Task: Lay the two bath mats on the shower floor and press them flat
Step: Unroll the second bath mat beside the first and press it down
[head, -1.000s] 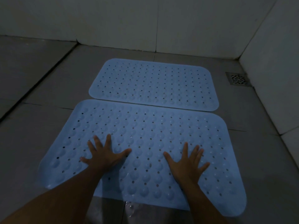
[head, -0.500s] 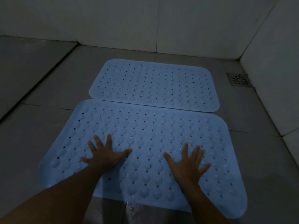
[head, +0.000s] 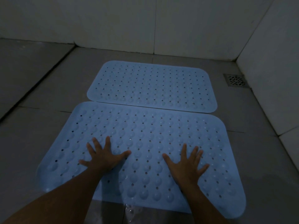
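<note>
Two light blue bath mats with holes and round bumps lie side by side on the grey tiled shower floor. The near mat (head: 145,135) touches the far mat (head: 152,84) along their long edges. My left hand (head: 103,157) presses flat on the near mat's left half, fingers spread and straight. My right hand (head: 186,165) presses flat on its right half, fingers spread too. Both mats look flat against the floor.
A square metal drain (head: 235,80) sits in the floor at the far right by the wall. White tiled walls close the back and right side. A little water (head: 129,210) shines on the tiles at the near mat's front edge.
</note>
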Motion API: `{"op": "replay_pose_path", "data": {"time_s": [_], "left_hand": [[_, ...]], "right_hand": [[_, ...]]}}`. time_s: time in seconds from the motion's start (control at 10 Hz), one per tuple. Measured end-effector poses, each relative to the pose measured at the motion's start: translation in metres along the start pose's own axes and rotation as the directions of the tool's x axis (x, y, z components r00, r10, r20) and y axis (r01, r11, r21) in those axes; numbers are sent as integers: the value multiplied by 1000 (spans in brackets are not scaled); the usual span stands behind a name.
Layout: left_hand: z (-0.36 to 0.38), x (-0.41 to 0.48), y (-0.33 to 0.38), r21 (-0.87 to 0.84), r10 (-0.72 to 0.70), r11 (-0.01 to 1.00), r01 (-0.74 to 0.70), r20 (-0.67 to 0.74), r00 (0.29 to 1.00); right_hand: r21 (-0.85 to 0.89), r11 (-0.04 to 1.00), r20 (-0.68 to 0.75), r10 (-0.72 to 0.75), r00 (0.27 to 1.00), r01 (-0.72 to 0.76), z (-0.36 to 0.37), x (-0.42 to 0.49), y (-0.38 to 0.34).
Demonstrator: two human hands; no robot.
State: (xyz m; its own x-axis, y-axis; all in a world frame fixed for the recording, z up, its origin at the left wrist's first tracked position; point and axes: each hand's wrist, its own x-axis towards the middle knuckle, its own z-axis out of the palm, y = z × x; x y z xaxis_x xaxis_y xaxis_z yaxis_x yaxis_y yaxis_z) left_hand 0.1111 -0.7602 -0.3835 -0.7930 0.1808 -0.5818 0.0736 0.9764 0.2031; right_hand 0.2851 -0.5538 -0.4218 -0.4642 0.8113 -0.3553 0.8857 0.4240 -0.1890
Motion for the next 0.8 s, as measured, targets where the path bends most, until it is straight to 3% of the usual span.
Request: {"op": "replay_pose_path", "data": {"time_s": [0.6,0.7,0.8], "left_hand": [[4,6,-1,-4,-3,1000,3,-40,999],[4,7,-2,53,0,999,4,-85,996],[-6,11,-6,238,114,970,-59,-224,968]], "right_hand": [[13,1000,-31,18,999,-18,3,2,1],[21,999,-40,41,998,-40,0,1,-5],[95,994,-107,68,992,-58,-9,1,-19]]}}
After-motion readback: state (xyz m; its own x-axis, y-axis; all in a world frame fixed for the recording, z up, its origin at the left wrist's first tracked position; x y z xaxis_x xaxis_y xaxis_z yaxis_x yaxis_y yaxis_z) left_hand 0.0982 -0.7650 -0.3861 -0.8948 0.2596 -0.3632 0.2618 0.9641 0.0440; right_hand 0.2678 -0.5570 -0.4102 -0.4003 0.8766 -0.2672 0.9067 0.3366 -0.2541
